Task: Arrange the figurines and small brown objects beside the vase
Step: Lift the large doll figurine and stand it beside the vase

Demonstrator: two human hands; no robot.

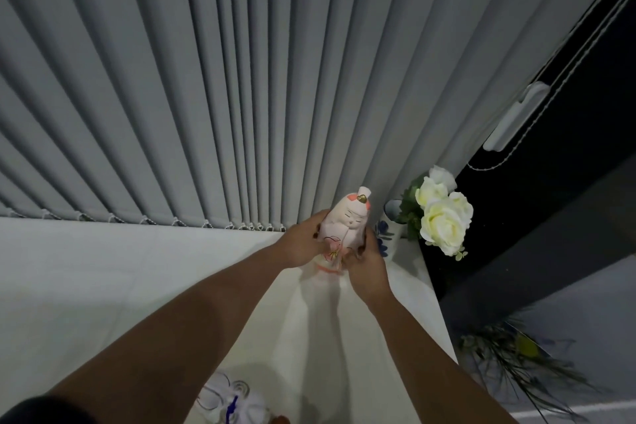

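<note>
Nearest the camera, at the bottom edge and well short of the vase, a blurred white object with a blue mark lies on the white sill; what it is cannot be told. Both bare forearms reach forward over the sill toward the vase. The left hand and the right hand are closed together on the lower half of a pale pink figurine, one hand on each side, fingers wrapped round its body. The figurine stands upright, face toward the camera, just left of the vase; whether its base touches the sill cannot be seen. The white vase with blue painting stands just beyond the right hand, holding cream roses that lean to its right. Behind the vase hang grey vertical blinds.
</note>
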